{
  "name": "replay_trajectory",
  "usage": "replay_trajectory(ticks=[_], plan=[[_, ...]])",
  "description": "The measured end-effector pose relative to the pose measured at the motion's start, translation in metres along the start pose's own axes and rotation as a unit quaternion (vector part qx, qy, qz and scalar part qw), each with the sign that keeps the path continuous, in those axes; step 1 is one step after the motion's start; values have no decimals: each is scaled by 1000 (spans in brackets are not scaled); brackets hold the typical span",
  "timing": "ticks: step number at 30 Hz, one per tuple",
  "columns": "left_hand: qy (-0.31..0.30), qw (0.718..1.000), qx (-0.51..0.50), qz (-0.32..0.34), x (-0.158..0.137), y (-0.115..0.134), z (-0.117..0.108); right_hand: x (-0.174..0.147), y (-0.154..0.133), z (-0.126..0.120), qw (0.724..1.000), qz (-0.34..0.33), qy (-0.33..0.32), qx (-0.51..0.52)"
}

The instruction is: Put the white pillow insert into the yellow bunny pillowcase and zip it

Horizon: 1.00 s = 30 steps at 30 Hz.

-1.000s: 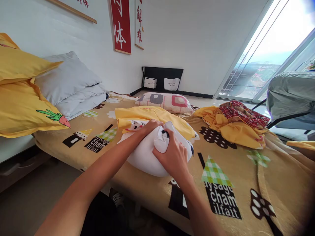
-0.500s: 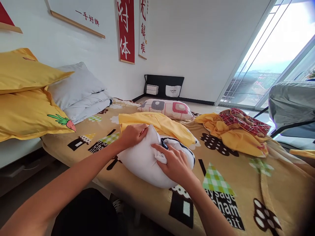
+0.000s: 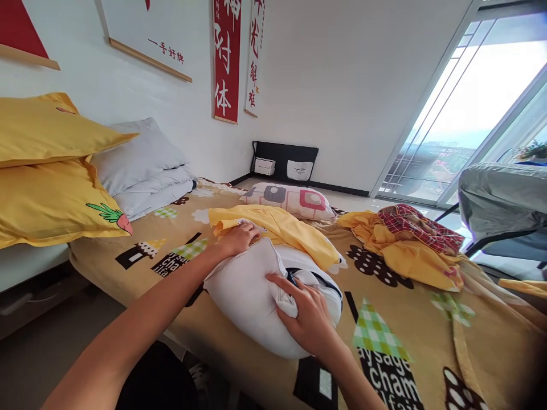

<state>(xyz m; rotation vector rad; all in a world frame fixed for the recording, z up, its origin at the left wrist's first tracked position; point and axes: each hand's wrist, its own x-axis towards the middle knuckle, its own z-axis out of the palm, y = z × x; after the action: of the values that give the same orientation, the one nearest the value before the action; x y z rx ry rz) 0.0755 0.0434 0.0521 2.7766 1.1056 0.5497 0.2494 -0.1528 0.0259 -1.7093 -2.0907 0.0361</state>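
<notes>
A white pillow [image 3: 239,296] with dark piping along one edge lies at the front edge of the bed. My right hand [image 3: 305,304] is closed on a bunched fold of it, thumb and fingers pinching the white cloth. Behind the pillow, a yellow pillowcase [image 3: 282,228] lies loosely spread, partly against the pillow's far side. My left hand [image 3: 241,238] is beyond the pillow's raised corner, its fingers curled at the near edge of the yellow pillowcase; the fingertips are partly hidden.
Yellow pillows [image 3: 51,188] and grey pillows [image 3: 145,154] are stacked at the left. A patterned pillow [image 3: 290,199] lies farther back. Yellow cloth [image 3: 397,247] and red plaid cloth [image 3: 419,228] are heaped at the right, near a grey-covered chair [image 3: 499,193]. A tan patterned blanket [image 3: 342,353] covers the bed.
My left hand has let go of the pillow's corner and moved to the yellow pillowcase behind it. My right hand keeps its hold on the white pillow. The view has tilted up slightly.
</notes>
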Motion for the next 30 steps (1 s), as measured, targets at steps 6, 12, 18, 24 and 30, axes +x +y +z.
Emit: replay_trajectory(ticks=[6, 12, 18, 24, 30], plan=[[52, 969, 236, 56, -5, -10, 9, 5, -4, -6, 1000, -9, 3, -3], [99, 963, 248, 31, -6, -23, 6, 47, -4, -31, 999, 5, -27, 35], [170, 981, 42, -82, 4, -38, -4, 111, -4, -42, 997, 31, -64, 43], [196, 970, -47, -134, 21, -41, -2, 141, -16, -10, 989, 5, -143, -43], [173, 981, 63, -59, 7, -36, -6, 169, -5, -10, 990, 63, -106, -70]])
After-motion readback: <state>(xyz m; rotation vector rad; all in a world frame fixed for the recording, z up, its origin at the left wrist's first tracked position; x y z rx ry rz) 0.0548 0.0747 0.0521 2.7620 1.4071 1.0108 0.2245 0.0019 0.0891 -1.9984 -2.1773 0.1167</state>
